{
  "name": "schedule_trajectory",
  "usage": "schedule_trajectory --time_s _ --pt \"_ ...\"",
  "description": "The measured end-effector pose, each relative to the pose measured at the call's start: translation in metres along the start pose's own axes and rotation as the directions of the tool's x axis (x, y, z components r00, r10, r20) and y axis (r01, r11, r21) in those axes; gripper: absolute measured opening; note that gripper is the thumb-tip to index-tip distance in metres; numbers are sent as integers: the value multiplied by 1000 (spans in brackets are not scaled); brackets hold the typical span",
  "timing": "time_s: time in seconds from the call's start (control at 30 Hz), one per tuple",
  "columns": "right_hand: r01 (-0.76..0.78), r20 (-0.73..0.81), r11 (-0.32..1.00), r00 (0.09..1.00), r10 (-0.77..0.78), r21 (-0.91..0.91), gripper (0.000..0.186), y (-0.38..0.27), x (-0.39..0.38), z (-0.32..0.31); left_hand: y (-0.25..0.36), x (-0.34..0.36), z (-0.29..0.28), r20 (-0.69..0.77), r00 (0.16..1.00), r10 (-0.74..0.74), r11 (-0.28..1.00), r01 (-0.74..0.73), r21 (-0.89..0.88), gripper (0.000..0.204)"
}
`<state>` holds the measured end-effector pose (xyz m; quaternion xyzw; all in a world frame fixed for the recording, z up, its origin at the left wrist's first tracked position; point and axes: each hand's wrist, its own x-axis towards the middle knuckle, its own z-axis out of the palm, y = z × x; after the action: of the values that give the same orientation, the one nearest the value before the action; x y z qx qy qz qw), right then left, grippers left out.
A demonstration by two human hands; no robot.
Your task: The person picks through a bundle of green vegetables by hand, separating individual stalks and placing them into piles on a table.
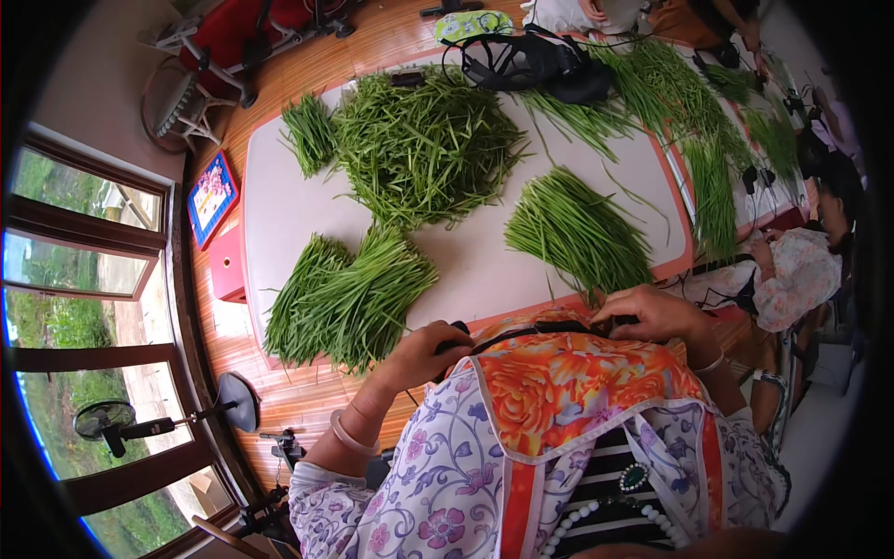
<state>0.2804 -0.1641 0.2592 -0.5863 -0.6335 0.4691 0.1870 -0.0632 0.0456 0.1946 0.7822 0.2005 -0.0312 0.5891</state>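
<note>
At my waist, a black strap (535, 329) runs across the top of an orange flowered apron (554, 396). My left hand (426, 356) is closed around a black piece by the strap's left end. At its right end my right hand (649, 315) has curled fingers pinching the strap; its fingertips are partly hidden. On the pale table just beyond lie long green chive-like stalks: a bundle (363, 289) near my left hand and another bundle (582, 233) ahead of my right. Farther back is a big loose heap of greens (424, 144), with a small dark object on top.
A small green bunch (309, 135) lies at the table's far left; black strapped gear (540, 65) rests at its far edge. More greens (689, 112) cover a second table, where other people sit. A pink stool (226, 263) and a fan (107, 424) stand left, by the windows.
</note>
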Motion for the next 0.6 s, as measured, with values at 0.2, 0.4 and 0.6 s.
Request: schedule_trajectory --time_s 0.2,0.4,0.6 --pt "108 -67 993 992 -111 -50 41 4 -8 25 24 27 18 63 998 -9 979 21 -201 31" --pt "144 -159 989 976 -146 -22 36 11 -4 34 58 76 24 96 926 365 914 -376 151 33" --pt "23 -221 999 975 -13 47 37 5 -11 37 78 95 22 375 886 272 957 -291 -7 40"
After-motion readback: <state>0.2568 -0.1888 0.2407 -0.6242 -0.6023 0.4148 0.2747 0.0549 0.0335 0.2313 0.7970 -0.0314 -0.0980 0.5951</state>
